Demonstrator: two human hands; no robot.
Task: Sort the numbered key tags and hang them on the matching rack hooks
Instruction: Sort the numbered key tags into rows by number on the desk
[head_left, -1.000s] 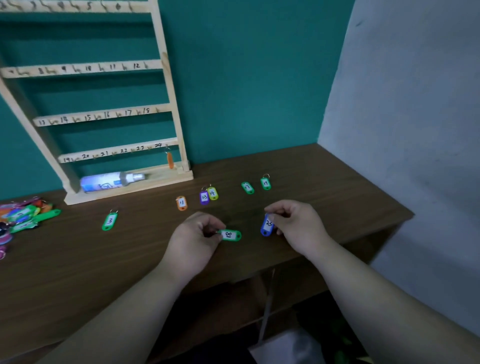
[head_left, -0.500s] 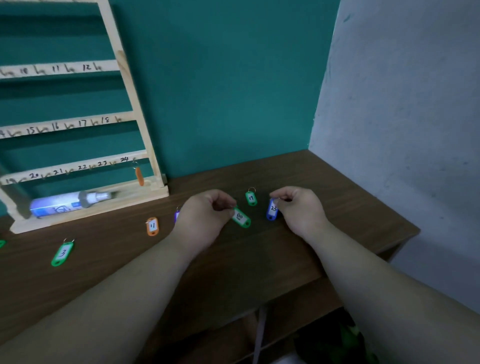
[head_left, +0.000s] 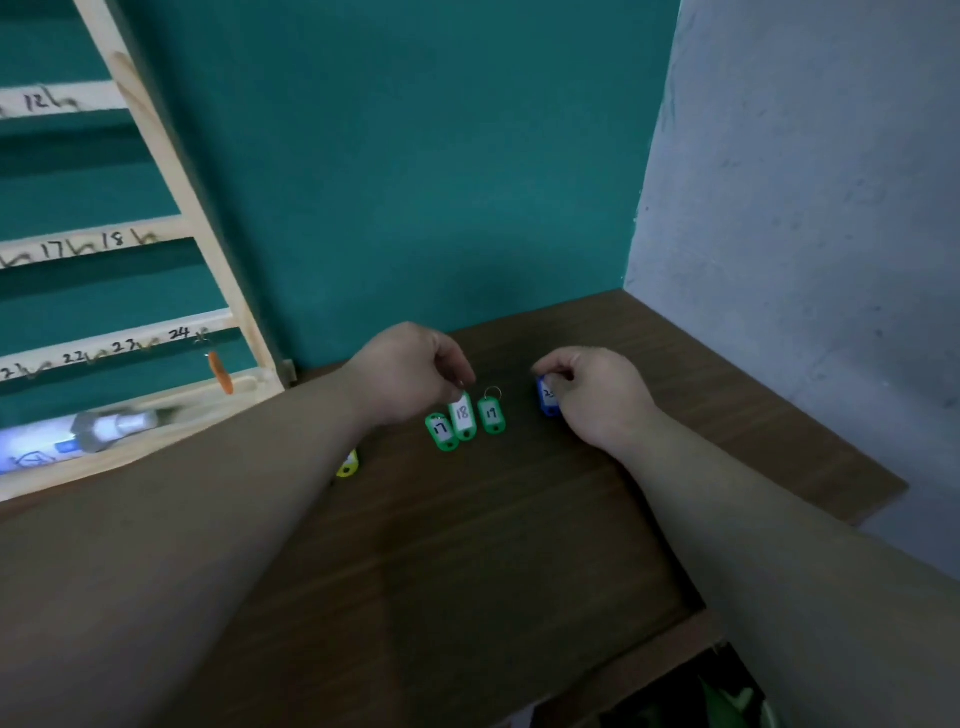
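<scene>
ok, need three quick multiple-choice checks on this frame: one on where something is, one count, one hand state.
1. Where is the orange tag?
A) hanging from the rack by the 24 mark
B) on the floor
C) stuck to the grey wall

2. How many green tags show side by side?
A) two
B) three
C) five

3. What is the left hand doing?
A) lying flat and open
B) pinching the top of tag 18
C) gripping the rack

Answers:
1. A, it dangles just below the hook marked 24.
2. B, the green ones read 17, 18 and 19 in one row.
3. B, its fingertips close on the ring end of 18.
</scene>
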